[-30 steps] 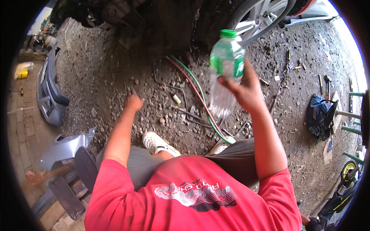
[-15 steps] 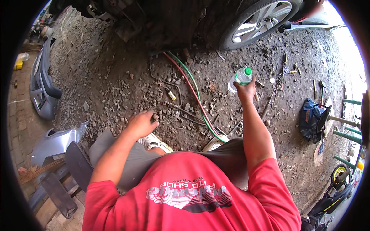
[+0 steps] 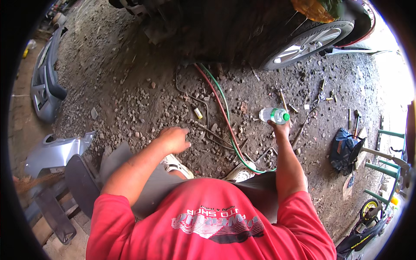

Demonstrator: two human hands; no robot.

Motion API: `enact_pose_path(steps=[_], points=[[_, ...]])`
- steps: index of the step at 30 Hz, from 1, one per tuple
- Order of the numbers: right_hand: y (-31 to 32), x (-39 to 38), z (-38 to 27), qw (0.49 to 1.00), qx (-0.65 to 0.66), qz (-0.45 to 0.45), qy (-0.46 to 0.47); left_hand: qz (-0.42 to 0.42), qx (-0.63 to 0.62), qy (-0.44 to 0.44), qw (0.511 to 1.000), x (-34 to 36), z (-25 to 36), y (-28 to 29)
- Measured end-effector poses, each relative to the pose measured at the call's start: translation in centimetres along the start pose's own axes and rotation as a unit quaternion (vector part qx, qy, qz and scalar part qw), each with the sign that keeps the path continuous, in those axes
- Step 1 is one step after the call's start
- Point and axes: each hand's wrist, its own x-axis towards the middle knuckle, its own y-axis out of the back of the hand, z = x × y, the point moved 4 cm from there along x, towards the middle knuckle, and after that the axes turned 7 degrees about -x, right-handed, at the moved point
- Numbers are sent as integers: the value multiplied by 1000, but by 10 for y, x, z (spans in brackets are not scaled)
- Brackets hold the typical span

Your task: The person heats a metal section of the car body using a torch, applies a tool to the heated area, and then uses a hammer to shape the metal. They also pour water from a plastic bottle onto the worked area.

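Note:
In my right hand (image 3: 281,129) is a clear plastic bottle (image 3: 267,114) with a green cap and green label. It lies tilted nearly sideways, its cap toward the right, and my fingers wrap round it from below. My left hand (image 3: 174,139) hangs over the stony ground in front of my left shoe, thumb and forefinger apart, with nothing seen between them. A small yellow and white container (image 3: 198,113) lies on the gravel beyond that hand. Red (image 3: 218,100) and green hoses (image 3: 221,92) run between my two hands toward my right shoe (image 3: 241,173).
A vehicle's wheel (image 3: 310,45) and dark underside stand ahead. Grey bumper (image 3: 42,93) and silver body panel (image 3: 54,152) lie at left. A hammer (image 3: 283,100) and other tools lie beyond the bottle. At right are a dark blue bag (image 3: 344,149) and green metal frame (image 3: 383,167).
The bottle has tipped from nearly upright to sideways, lower in the view, still in my right hand. My left hand has shifted slightly right, fingers more stretched. The view has shifted too.

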Motion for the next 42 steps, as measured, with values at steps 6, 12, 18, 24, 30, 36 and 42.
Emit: enact_pose_path(steps=[6,12,18,24,30,36,42], points=[[-13,6,61,992,-117,-50,-20,-44,47,-30,997,17,-7,-14],[-18,-21,48,890,-343,-276,-120,-60,15,-46,997,7,12,13],[-41,-81,-50,767,-470,-423,109,-44,39,-79,995,10,18,19],[-13,-172,-163,841,-279,-439,148,-53,88,-136,985,21,27,28],[-36,-193,-150,753,-425,-474,165,-80,59,-99,990,47,9,8],[-8,-244,-186,774,-324,-530,124,-107,77,-77,988,35,12,-8],[55,-309,-159,854,-242,-455,-68,-65,77,-184,978,-101,69,-47]])
